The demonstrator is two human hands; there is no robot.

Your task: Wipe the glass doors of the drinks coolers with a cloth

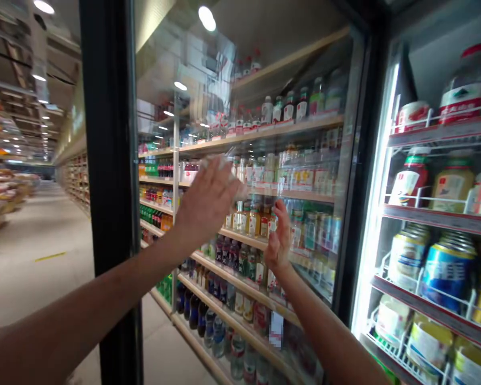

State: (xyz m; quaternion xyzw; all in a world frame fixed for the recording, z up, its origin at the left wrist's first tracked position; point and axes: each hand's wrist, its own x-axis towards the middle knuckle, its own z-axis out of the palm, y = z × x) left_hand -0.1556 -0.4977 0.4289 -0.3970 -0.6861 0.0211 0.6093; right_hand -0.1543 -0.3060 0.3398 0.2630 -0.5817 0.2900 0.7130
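Observation:
My left hand (pixel 208 200) reaches out to the glass door (pixel 292 53) with its fingers stretched over a crumpled white cloth (pixel 240 190). The hand and cloth are slightly blurred, and the cloth lies between the fingers and the glass. It could be a wipe or a paper towel; the kind is unclear. My right hand (pixel 278 240) is raised lower and to the right, close to the glass. Its fingers point upward, a little bent and apart, and nothing shows in them. I cannot tell whether it touches the pane.
The door's black frame (pixel 112 160) stands upright at left. Shelves of bottles (pixel 248 222) show in the glass. At right, a lit cooler holds wire-fronted shelves (pixel 441 219) with bottles and cans (pixel 449 267). A store aisle (pixel 52 224) runs back at far left.

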